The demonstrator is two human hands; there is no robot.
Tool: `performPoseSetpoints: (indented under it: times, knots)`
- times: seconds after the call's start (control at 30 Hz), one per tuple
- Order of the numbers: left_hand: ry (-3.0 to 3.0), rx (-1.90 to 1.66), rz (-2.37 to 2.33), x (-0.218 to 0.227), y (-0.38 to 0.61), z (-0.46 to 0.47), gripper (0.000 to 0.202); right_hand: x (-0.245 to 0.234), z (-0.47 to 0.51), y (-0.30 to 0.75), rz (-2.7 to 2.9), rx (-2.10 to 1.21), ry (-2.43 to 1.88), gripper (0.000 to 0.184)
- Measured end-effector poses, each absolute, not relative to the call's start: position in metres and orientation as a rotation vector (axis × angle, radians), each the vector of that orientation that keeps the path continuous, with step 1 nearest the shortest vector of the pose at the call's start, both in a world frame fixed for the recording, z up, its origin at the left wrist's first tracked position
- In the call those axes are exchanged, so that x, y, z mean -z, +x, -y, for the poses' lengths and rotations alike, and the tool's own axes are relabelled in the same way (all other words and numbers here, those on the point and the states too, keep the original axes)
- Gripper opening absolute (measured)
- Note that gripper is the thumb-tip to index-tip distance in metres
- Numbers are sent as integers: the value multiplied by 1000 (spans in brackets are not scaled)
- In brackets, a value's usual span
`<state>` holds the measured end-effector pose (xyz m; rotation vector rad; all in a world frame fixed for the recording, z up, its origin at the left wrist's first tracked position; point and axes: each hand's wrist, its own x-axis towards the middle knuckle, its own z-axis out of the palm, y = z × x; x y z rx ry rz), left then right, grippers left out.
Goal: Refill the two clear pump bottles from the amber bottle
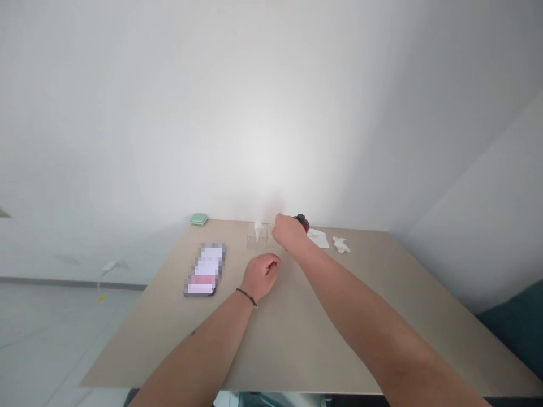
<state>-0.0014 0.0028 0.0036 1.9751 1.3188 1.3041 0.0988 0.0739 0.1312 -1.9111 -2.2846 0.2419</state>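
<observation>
One clear box (pixel 255 242), white wad (pixel 258 228) inside

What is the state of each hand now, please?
Left hand: loosely curled, resting on the table, holding nothing.
Right hand: curled beside a dark red object; a grip cannot be told.

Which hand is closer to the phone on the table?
Left. The left hand rests just right of the phone; the right hand is farther back and right, by a clear box.

Single head-worn view, forward and down across the table (pixel 297 339).
</observation>
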Motion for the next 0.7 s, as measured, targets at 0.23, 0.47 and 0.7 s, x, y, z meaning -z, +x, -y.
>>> performPoseSetpoints:
  times: [0.23, 0.47, 0.7]
  knots:
    - [1851, -1418, -1322, 0, -6, -5, 25, -191, -38, 133, 2232, -153, -1854, 30]
    - [1776, -1401, -1177, 3, 0, -2, 15, -166, 4, 173, 2171, -355, -1799, 19]
    - [1789, -1175, -879, 6, 12, 2, 92, -87, 6, 197, 1965, -885, -1508, 24]
